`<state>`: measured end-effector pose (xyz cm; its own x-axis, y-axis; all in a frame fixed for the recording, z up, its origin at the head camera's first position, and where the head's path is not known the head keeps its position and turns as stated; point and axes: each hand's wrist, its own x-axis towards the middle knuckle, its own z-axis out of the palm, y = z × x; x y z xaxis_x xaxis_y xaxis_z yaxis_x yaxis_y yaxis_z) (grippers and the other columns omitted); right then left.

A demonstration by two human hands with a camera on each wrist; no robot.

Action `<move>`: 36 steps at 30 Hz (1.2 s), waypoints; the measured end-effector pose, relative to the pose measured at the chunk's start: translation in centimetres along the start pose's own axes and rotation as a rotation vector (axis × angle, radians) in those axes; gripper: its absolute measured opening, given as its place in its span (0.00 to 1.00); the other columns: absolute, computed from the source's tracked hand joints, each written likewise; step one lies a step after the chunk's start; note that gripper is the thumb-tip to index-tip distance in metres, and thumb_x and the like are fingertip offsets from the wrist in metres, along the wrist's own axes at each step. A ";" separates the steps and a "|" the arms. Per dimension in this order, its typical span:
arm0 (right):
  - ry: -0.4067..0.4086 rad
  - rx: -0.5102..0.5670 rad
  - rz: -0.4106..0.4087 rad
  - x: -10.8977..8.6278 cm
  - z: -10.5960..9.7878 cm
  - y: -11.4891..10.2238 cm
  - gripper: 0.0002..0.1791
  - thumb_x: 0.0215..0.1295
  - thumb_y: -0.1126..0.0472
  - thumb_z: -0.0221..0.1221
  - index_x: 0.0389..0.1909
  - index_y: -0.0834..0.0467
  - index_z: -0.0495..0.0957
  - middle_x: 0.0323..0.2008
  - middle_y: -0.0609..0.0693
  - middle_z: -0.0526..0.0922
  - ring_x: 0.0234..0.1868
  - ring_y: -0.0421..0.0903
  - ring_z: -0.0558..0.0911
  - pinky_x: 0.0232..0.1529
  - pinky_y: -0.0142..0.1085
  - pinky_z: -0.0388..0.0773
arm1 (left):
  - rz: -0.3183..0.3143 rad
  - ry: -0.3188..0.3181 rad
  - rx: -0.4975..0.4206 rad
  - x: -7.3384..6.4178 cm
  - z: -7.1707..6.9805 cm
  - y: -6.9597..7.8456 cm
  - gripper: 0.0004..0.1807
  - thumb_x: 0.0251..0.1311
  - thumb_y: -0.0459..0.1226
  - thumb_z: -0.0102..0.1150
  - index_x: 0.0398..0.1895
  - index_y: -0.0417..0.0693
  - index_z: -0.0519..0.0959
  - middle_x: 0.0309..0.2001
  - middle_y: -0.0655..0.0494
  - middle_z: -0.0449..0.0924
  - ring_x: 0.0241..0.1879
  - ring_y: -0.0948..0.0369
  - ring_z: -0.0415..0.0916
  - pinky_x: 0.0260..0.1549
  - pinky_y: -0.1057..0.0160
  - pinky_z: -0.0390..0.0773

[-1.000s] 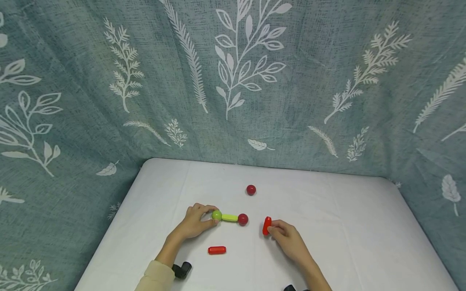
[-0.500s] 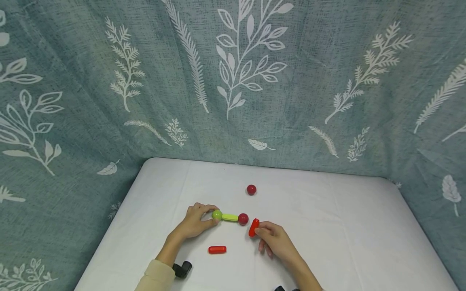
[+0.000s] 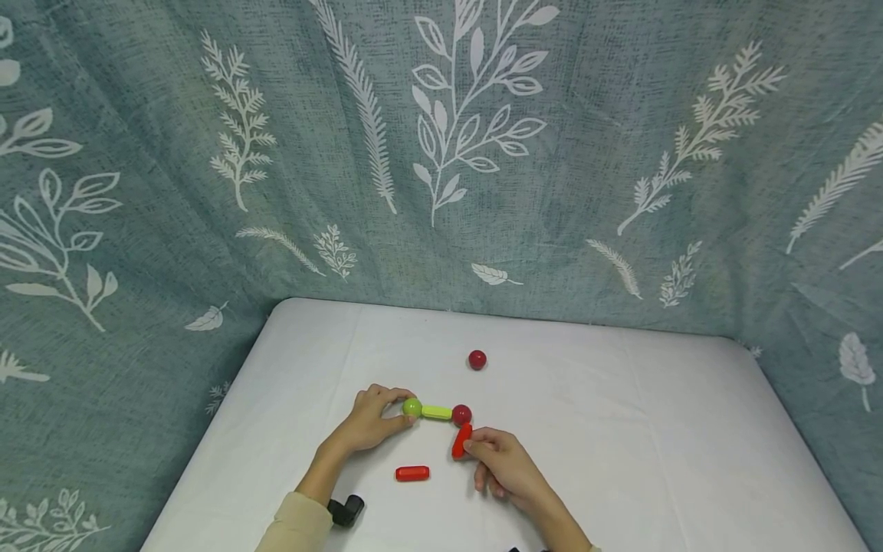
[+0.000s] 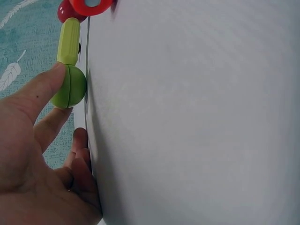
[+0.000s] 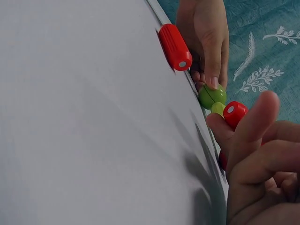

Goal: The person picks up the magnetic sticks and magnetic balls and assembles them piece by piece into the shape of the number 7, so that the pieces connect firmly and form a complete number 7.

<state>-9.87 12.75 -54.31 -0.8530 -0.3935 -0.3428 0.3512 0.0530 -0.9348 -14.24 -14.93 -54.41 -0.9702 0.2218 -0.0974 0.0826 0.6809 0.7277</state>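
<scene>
one red rod is clamped between the thumb and fingers of your right hand, slanting, its far end at the near side of a dark red ball; you cannot tell whether the two touch. from that ball a yellow-green rod runs leftward to a green ball, the three in a row end to end. your left hand pinches the green ball between thumb and finger. nearer you, between your forearms, a second red rod lies crosswise on the white-covered table, a pale disc showing on its end in the right wrist view. beyond the row sits another dark red ball, well apart from your hands. a black device shows beside your beige left sleeve. behind the table hangs a blue-green cloth with white leaf prints.
</scene>
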 end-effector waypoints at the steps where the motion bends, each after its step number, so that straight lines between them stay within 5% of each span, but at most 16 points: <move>1: -0.007 0.009 -0.001 0.1 0.1 0.1 0.18 0.71 0.59 0.60 0.50 0.70 0.74 0.14 0.53 0.77 0.07 0.36 0.66 0.09 0.25 0.60 | 0.000 0.000 0.001 0.0 0.0 0.0 0.18 0.59 0.51 0.69 0.52 0.66 0.82 0.51 0.54 0.72 0.51 0.53 0.62 0.43 0.44 0.72; 9: -0.049 0.084 -0.002 0.7 0.8 0.7 0.15 0.71 0.60 0.60 0.46 0.70 0.75 0.21 0.54 0.82 0.08 0.34 0.68 0.08 0.24 0.59 | -0.004 0.001 -0.002 -0.1 -0.1 0.2 0.18 0.59 0.50 0.69 0.53 0.65 0.82 0.52 0.53 0.72 0.53 0.52 0.62 0.44 0.42 0.72; 16: -0.058 0.132 0.044 1.1 1.2 1.0 0.17 0.72 0.58 0.60 0.45 0.71 0.75 0.15 0.51 0.78 0.08 0.34 0.69 0.08 0.23 0.60 | 0.001 0.001 -0.001 0.0 0.1 0.0 0.18 0.60 0.51 0.69 0.53 0.66 0.82 0.51 0.54 0.72 0.52 0.53 0.62 0.43 0.44 0.72; 24: -0.051 0.134 0.049 1.2 1.3 0.7 0.18 0.72 0.59 0.59 0.47 0.73 0.76 0.34 0.61 0.86 0.11 0.33 0.73 0.09 0.22 0.63 | 0.000 0.003 -0.007 -0.1 0.0 0.1 0.18 0.59 0.50 0.69 0.52 0.65 0.82 0.50 0.54 0.72 0.50 0.54 0.62 0.42 0.45 0.71; 36: -0.052 0.095 0.057 1.5 1.1 0.3 0.19 0.74 0.59 0.56 0.50 0.74 0.74 0.41 0.64 0.86 0.13 0.33 0.75 0.11 0.21 0.63 | -0.002 0.005 0.001 -0.1 0.0 0.1 0.18 0.59 0.50 0.69 0.53 0.65 0.82 0.48 0.56 0.71 0.49 0.54 0.62 0.41 0.46 0.71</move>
<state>-10.62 11.15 -54.96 -0.8105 -0.4393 -0.3873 0.4355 -0.0099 -0.9001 -14.11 -14.85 -54.34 -0.9715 0.2170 -0.0953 0.0811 0.6822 0.7266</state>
